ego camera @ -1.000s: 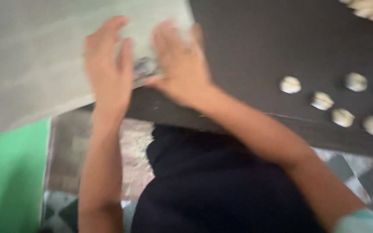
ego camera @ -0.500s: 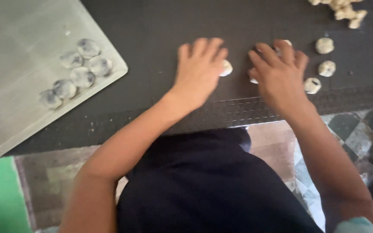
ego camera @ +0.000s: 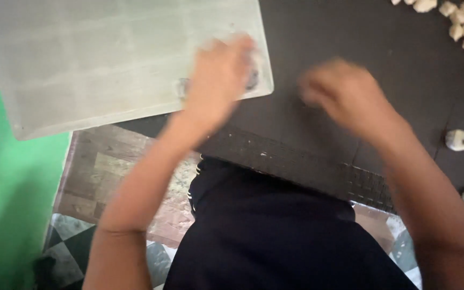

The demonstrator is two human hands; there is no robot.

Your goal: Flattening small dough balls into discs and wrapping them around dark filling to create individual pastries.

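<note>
Half a second ago both hands lay spread on the dark mat (ego camera: 318, 32) among pale dough balls; now the left hand (ego camera: 218, 80) is on the near right corner of the grey tray (ego camera: 108, 59), covering blurred flattened pieces (ego camera: 182, 86) at its fingertips. The right hand (ego camera: 345, 94) hovers over the mat. Blur hides both finger states. Two dough balls (ego camera: 457, 139) lie well right.

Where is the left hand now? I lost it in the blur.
In the head view, the left hand lies left of centre on the pale tray's lower right corner, over the dark mat.
</note>
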